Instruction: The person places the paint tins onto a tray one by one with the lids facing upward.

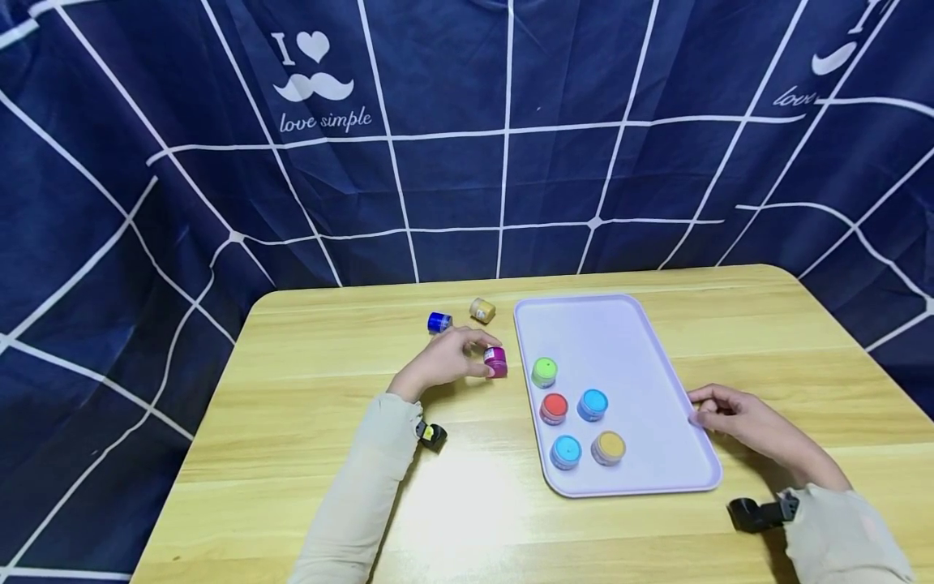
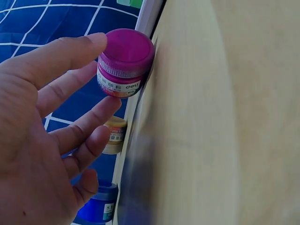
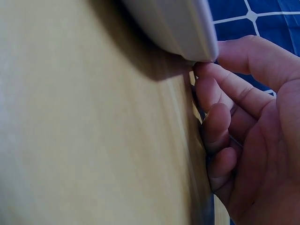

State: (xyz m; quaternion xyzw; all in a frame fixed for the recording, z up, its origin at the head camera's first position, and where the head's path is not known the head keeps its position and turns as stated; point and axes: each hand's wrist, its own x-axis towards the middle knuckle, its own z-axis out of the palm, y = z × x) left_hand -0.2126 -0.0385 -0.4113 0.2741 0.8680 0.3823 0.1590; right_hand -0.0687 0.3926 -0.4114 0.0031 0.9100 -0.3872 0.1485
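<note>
My left hand (image 1: 454, 357) pinches a small magenta paint jar (image 1: 496, 362) between thumb and fingers, just left of the tray. In the left wrist view the jar (image 2: 125, 61) has a printed white label and seems to lie on or very near the table. At the right, my right hand (image 1: 751, 422) grips the side rim of a pale lilac tray (image 1: 657, 454), thumb on top and fingers at its underside. Along the tray's left half stand a green jar (image 1: 544, 371), a red jar (image 1: 554, 408), two light blue jars (image 1: 593, 404) and an ochre jar (image 1: 609, 447).
Behind my left hand, a dark blue jar (image 1: 439, 323) and a yellow jar (image 1: 482, 310) lie on their sides on the wooden table (image 1: 306, 389). A navy curtain (image 1: 452, 178) with white lines hangs behind the table and along its sides.
</note>
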